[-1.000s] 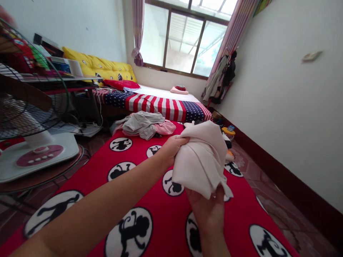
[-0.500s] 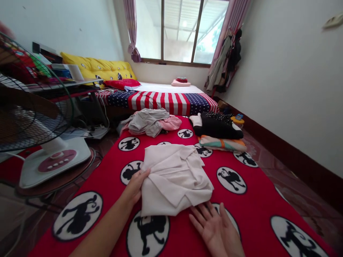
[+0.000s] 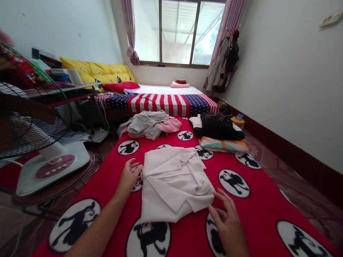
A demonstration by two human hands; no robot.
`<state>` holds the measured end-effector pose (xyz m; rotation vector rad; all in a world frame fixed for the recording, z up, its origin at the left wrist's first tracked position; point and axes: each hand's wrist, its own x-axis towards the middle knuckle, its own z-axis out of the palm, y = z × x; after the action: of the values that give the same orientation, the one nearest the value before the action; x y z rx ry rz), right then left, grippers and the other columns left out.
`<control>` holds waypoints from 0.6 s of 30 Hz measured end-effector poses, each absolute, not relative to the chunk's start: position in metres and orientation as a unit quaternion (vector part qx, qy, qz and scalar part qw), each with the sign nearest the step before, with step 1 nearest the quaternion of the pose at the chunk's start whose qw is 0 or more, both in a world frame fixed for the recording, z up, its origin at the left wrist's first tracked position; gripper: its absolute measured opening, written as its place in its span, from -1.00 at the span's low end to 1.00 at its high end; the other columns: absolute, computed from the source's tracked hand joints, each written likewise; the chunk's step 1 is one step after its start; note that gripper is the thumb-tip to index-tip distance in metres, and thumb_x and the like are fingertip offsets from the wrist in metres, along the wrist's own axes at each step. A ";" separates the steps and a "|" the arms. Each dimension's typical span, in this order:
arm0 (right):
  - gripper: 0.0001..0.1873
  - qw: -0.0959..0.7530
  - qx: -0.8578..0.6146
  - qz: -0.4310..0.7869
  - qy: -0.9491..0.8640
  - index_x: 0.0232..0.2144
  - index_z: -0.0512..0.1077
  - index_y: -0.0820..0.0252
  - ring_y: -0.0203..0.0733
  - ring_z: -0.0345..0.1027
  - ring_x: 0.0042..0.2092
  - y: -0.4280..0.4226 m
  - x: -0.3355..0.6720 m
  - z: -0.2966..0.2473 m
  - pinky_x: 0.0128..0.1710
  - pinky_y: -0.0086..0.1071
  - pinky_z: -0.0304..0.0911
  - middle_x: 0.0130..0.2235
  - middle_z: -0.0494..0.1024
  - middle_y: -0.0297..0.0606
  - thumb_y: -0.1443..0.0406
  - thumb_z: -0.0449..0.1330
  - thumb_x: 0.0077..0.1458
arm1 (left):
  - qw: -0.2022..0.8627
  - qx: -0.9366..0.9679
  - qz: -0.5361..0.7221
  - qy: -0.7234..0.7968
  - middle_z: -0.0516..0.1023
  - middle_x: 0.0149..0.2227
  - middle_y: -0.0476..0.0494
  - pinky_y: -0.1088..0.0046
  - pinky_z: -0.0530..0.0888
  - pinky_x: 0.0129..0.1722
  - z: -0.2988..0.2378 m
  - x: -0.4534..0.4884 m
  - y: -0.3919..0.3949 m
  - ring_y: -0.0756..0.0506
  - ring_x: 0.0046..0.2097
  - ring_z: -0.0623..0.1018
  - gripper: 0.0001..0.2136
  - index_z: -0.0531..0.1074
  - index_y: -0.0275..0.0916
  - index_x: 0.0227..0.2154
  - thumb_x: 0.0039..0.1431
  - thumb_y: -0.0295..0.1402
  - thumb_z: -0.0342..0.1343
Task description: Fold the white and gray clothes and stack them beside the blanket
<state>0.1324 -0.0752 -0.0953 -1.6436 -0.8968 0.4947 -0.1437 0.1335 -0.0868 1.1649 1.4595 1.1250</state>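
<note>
A pale pink garment (image 3: 173,182) lies folded on the red blanket (image 3: 252,214) printed with black monkey figures. My left hand (image 3: 129,177) rests at the garment's left edge, fingers curled against the cloth. Palm down, my right hand (image 3: 230,225) sits at the garment's lower right corner with its fingers spread, the fingertips touching the hem. Neither hand lifts the cloth.
A loose heap of grey and pink clothes (image 3: 150,124) lies beyond the garment. A folded stack of black and striped clothes (image 3: 219,134) sits at the right. A standing fan (image 3: 34,125) is close on the left. A bed with a flag cover (image 3: 160,101) lies farther back.
The garment came down from my raised hands onto the blanket. My right hand turned from palm up to palm down at its corner. My left hand moved up its left edge.
</note>
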 end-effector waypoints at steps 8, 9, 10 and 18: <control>-0.10 0.586 -0.709 0.246 -0.305 0.14 0.20 0.23 0.08 0.34 0.02 -0.014 0.147 -0.110 0.04 -0.10 0.22 0.07 0.38 0.04 0.04 0.34 -0.24 | 0.382 0.630 0.408 0.540 0.55 -0.12 -0.28 0.31 0.45 -0.10 -0.096 -0.123 0.201 -0.21 -0.11 0.54 -0.42 0.40 -0.28 0.01 -0.14 -0.23 0.31; -0.07 0.586 -0.713 0.238 -0.303 0.15 0.19 0.22 0.09 0.34 0.02 -0.003 0.145 -0.108 0.05 -0.09 0.21 0.06 0.39 0.03 0.05 0.36 -0.28 | 0.376 0.638 0.403 0.538 0.56 -0.13 -0.26 0.31 0.43 -0.08 -0.095 -0.121 0.205 -0.23 -0.10 0.53 -0.42 0.43 -0.28 -0.02 -0.17 -0.21 0.31; -0.05 0.588 -0.713 0.235 -0.302 0.15 0.20 0.19 0.08 0.33 0.02 0.007 0.142 -0.107 0.06 -0.09 0.19 0.05 0.39 0.00 0.07 0.38 -0.31 | 0.375 0.647 0.396 0.533 0.56 -0.14 -0.24 0.31 0.42 -0.07 -0.094 -0.120 0.208 -0.23 -0.10 0.53 -0.44 0.45 -0.28 -0.05 -0.19 -0.20 0.31; -0.46 0.569 -0.707 0.225 -0.354 -0.14 0.50 0.20 -0.02 0.39 -0.12 0.061 0.143 -0.098 -0.07 -0.17 0.29 -0.18 0.55 -0.18 0.28 0.27 -0.30 | 0.406 0.656 0.370 0.517 0.60 -0.33 -0.13 0.41 0.42 -0.26 -0.089 -0.123 0.200 -0.18 -0.27 0.53 -0.59 0.53 -0.30 -0.29 -0.21 -0.15 0.28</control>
<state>0.1431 0.0609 -0.0979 -1.6600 -0.8310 0.5278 -0.1230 0.2001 -0.0890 1.6558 1.3031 0.9332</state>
